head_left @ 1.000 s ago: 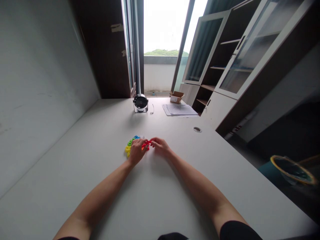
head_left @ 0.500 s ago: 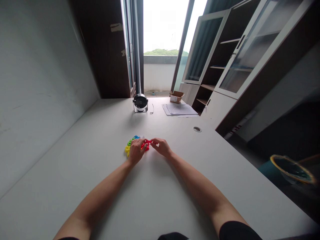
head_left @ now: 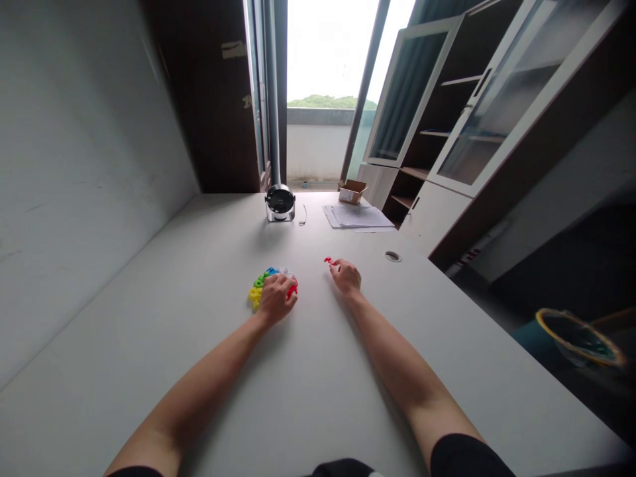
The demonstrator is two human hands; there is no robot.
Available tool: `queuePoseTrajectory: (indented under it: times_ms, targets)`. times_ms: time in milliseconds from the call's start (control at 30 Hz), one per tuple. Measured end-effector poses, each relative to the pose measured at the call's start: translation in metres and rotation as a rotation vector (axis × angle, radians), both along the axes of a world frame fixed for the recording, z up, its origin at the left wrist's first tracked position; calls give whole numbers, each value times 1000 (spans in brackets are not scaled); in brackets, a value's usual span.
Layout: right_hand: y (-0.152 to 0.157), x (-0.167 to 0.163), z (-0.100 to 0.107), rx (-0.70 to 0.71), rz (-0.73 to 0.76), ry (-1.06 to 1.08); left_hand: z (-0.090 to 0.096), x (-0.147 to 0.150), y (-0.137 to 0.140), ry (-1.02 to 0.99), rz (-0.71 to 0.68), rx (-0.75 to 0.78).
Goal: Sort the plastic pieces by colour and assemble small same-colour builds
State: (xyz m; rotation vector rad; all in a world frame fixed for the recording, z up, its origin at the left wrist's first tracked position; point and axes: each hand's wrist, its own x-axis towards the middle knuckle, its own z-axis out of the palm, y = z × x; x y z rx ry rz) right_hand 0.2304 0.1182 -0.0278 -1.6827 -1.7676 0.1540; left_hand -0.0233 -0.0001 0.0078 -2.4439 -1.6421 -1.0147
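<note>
On the white table lies a small heap of plastic toy pieces in yellow (head_left: 255, 295), green (head_left: 259, 281), blue (head_left: 271, 271), clear or white and red. My left hand (head_left: 277, 298) rests over the heap's right side. Its fingers and thumb curl around the red pieces (head_left: 293, 289) there; the hand covers part of the heap. To the right, apart from the heap, my right hand (head_left: 346, 276) pinches a small red plastic piece (head_left: 328, 260) between thumb and fingers, a little above or at the table surface.
A round black device on a metal stand (head_left: 280, 201) stands at the back of the table (head_left: 298, 384). Papers (head_left: 358, 216) and an open cardboard box (head_left: 352, 191) are at the back right, with a cable hole (head_left: 393, 256) nearer. A wall (head_left: 99, 165) borders the left side.
My right hand has moved away to the right and slightly farther back, carrying a red piece. My left hand stays at the heap, its fingers now curled lower over the red pieces.
</note>
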Motion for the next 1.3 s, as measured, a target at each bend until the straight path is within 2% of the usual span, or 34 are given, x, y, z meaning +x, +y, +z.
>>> queuePoseTrajectory:
  times_ms: [200, 367, 567, 900, 1100, 1300]
  targets:
    - [3, -1, -6, -85, -33, -14, -2, -1, 0, 52, -12, -10]
    - [1, -4, -5, -52, -36, -14, 0, -1, -1, 61, -18, -24]
    - [-3, -6, -2, -49, -22, -150, 2, 1, -2, 91, -9, -56]
    - [-6, -9, 2, -131, 3, -182, 0, 0, -3, 126, -40, -51]
    - [-9, -11, 4, -187, 43, -227, -4, 1, 0, 120, -9, -37]
    - [-13, -11, 6, -154, 81, -204, -7, 0, 2, 99, -2, -28]
